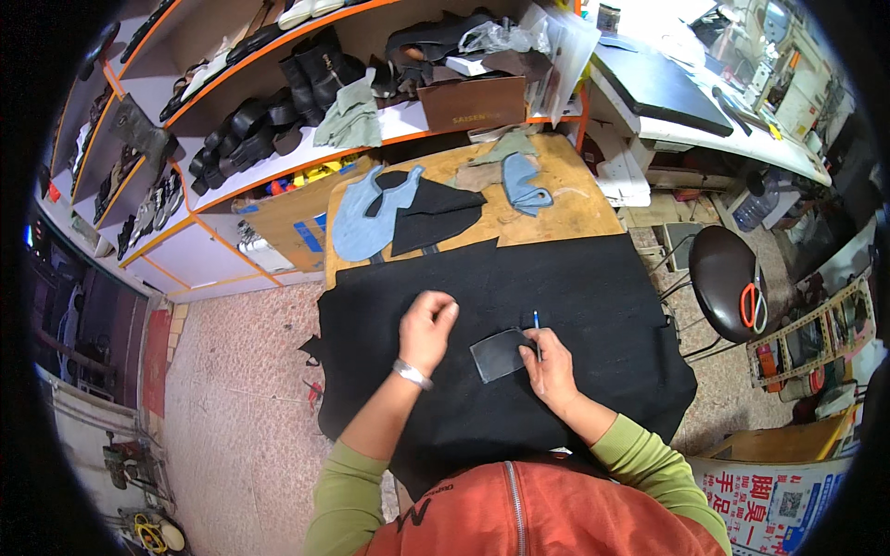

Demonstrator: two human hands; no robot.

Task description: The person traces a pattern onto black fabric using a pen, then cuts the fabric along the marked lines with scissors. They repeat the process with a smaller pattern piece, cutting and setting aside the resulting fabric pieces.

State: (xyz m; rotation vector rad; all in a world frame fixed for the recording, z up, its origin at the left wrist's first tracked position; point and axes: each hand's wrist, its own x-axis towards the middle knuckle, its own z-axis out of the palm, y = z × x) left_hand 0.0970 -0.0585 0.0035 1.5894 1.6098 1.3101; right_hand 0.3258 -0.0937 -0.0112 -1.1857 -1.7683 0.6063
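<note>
The right hand (549, 363) grips a blue pen (536, 322) and presses a dark pattern piece (501, 353) flat on the black leather sheet (575, 287). The left hand (426, 329), loosely curled and holding nothing, rests on the sheet just left of the piece. Step in hand, by judgement: tracing the outline. The next move calls for holding the piece motionless while the pen follows its edge.

Around my left hand (426, 329) the black leather sheet (593, 287) lies flat and bare — I can slide freely left and forward. Rightward the dark template (499, 354) and my right hand (549, 366) block the way; further ahead, cut pieces (408, 208) crowd the wooden table (575, 208).
</note>
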